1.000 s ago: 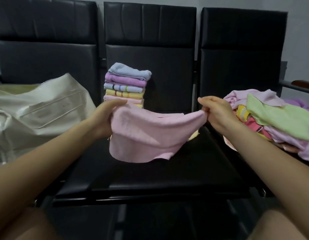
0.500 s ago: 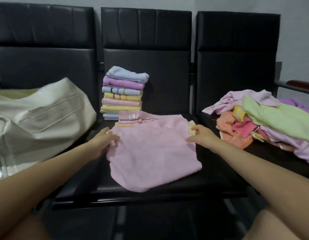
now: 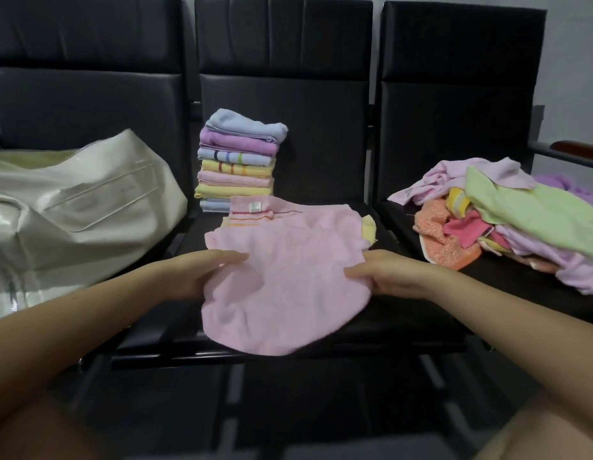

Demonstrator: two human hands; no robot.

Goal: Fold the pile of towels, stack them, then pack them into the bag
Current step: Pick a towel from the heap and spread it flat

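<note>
A pink towel lies spread on the middle black chair seat, its far edge with the label and stripes turned up. My left hand holds its left edge with fingers laid over the cloth. My right hand pinches the right edge. A yellow towel corner peeks out under it. Behind stands a stack of several folded towels. The cream bag sits on the left seat. The unfolded towel pile lies on the right seat.
Three black chairs stand in a row with tall backrests right behind the stack. A wooden armrest juts out at the far right. The front rim of the middle seat runs just below the pink towel.
The pink towel, held up stretched between both hands a second ago, now lies on the seat. Both hands slid from its far corners toward me to the middle of its side edges.
</note>
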